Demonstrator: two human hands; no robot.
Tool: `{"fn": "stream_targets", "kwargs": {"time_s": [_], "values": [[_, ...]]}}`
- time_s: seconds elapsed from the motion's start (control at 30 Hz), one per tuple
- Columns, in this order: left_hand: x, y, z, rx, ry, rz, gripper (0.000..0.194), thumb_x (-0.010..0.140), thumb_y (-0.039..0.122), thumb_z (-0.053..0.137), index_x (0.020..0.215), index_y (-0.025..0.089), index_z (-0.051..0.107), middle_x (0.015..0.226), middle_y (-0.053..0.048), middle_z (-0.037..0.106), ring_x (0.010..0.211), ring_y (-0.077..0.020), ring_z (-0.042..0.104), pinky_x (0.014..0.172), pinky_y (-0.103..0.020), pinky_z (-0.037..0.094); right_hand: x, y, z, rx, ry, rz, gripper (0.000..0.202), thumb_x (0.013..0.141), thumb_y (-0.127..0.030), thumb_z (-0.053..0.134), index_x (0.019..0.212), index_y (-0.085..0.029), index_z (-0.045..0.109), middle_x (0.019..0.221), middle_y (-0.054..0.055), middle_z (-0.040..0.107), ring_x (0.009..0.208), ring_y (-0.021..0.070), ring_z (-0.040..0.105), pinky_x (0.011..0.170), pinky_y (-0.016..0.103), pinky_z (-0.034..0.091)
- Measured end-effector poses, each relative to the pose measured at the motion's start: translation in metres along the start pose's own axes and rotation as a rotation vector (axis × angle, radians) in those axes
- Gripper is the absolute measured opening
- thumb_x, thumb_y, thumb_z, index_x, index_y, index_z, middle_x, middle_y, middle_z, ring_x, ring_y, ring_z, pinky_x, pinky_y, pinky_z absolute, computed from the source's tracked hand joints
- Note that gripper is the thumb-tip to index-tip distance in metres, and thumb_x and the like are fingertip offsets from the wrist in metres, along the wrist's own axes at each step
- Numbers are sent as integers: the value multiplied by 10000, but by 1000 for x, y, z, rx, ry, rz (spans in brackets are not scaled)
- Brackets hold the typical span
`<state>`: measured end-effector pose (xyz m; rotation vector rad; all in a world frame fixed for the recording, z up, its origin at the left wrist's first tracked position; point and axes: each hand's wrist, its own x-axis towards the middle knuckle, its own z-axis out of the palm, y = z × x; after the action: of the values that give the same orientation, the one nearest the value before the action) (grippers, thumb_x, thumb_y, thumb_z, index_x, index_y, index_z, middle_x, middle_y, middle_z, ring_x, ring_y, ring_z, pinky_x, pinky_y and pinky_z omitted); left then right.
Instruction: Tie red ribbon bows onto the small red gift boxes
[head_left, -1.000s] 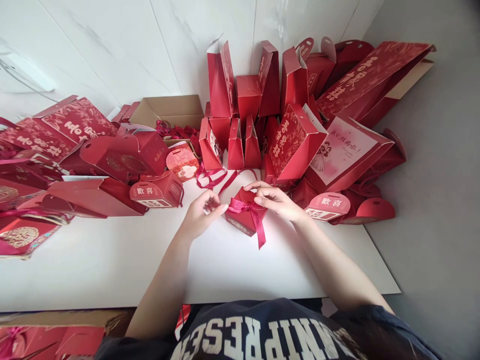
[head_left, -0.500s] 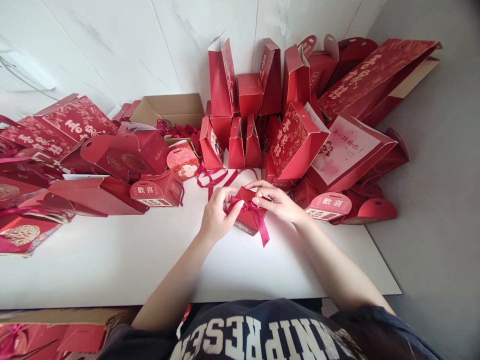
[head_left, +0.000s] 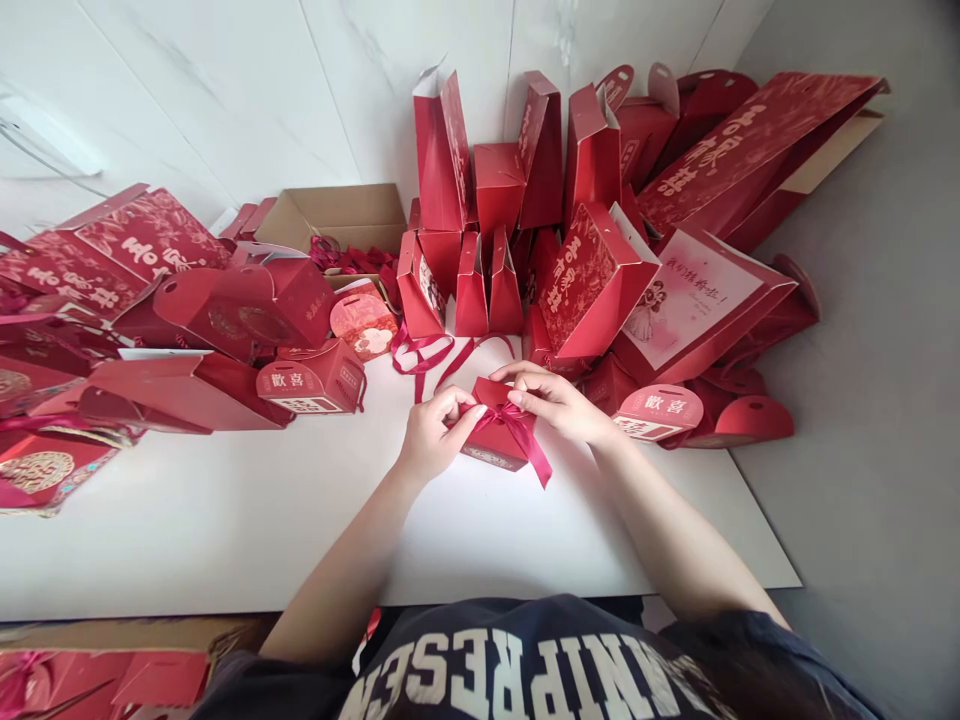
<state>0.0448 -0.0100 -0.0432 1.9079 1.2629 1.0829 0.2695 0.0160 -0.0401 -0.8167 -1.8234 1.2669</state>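
A small red gift box (head_left: 496, 441) sits on the white table in front of me, with a magenta ribbon (head_left: 531, 452) tied in a bow across its top and one tail hanging over its side. My left hand (head_left: 439, 430) pinches a loop of the ribbon at the box's left edge between thumb and finger. At the upper right of the box, my right hand (head_left: 550, 402) has thumb and fingertips closed on the ribbon near the knot. Part of the box's top is hidden by my fingers.
Loose ribbon (head_left: 420, 362) lies behind the box. Red bags and boxes stand along the wall, including a tall bag (head_left: 592, 285) and a low box (head_left: 311, 380). A cardboard box (head_left: 337, 205) holds ribbons. The white table (head_left: 225, 520) ends near my body.
The box has turned slightly, and the ribbon tail has shifted right. My left hand has drawn a little to the left with the ribbon loop.
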Motion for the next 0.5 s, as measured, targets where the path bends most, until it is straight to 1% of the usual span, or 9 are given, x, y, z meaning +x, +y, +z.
{"fn": "stream_targets", "kwargs": {"time_s": [0.13, 0.23, 0.5], "values": [[1, 1, 0, -5, -6, 2, 198, 869, 303, 635, 726, 185, 566, 556, 64, 316, 527, -90, 324, 545, -235, 320, 0, 1, 0, 16, 6, 1, 330, 975, -385, 523, 709, -188, 531, 1238, 92, 586, 1130, 221, 571, 1003, 382, 409], [2, 2, 0, -9, 1, -5, 210, 871, 303, 633, 718, 183, 553, 556, 66, 312, 526, -88, 319, 544, -235, 315, 0, 2, 2, 22, 19, -13, 333, 983, -388, 505, 713, -194, 510, 1239, 86, 581, 1145, 218, 562, 1021, 383, 396], [2, 1, 1, -16, 38, -20, 206, 873, 313, 634, 735, 187, 549, 550, 71, 293, 521, -87, 303, 535, -231, 301, 0, 4, 5, 62, 47, -23, 339, 1003, -386, 463, 722, -198, 484, 1284, 83, 546, 1241, 218, 508, 1070, 379, 355]]}}
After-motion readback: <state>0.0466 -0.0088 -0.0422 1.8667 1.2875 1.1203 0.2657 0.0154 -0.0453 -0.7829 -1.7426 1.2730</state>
